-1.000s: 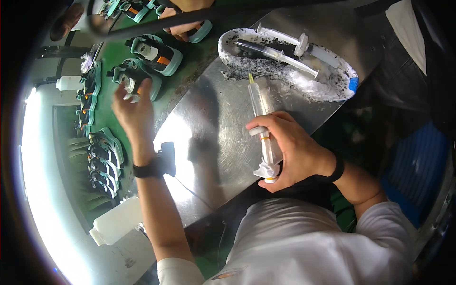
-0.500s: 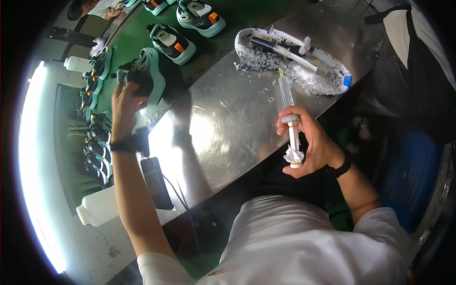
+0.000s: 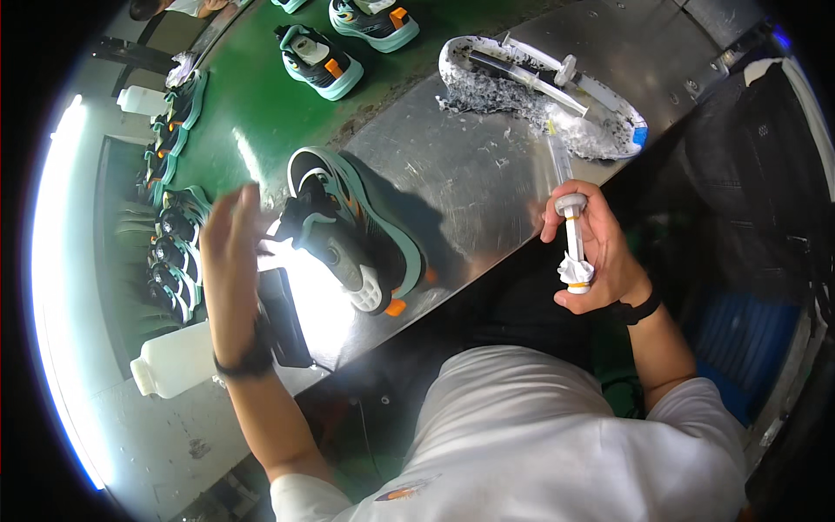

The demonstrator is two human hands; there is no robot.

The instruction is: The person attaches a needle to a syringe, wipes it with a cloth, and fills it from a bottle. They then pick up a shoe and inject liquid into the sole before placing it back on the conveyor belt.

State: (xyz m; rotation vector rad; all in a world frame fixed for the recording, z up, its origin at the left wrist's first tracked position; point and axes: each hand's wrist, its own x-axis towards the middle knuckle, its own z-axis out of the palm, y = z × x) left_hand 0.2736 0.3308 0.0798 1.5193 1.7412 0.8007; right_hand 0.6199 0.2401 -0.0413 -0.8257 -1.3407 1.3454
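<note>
A black and mint-green sneaker (image 3: 364, 235) lies tilted on its side on the metal tabletop, its orange tab toward me. Just left of it is my left hand (image 3: 231, 261), fingers stretched upward, blurred and holding nothing. My right hand (image 3: 600, 248) grips a syringe (image 3: 571, 228) with a yellow tip pointing away from me. White, crumpled material is wrapped about the plunger end. Beyond that tip sits a shallow white tray (image 3: 454, 54), its inside smeared with dark flecks and white fluff. Across the tray lie a dark-filled syringe (image 3: 522, 80) and a paler syringe (image 3: 600, 89).
More sneakers (image 3: 317, 65) stand on the green surface (image 3: 252, 104) at the back, and others (image 3: 178, 226) line the left side. A dark flat device (image 3: 285, 317) and a white plastic bottle (image 3: 174, 361) are near my left forearm. Dark fabric (image 3: 739, 148) hangs at the right.
The sneaker, held by my left hand earlier, has come nearer and right onto the metal tabletop and been let go. My right hand has shifted slightly right with the syringe.
</note>
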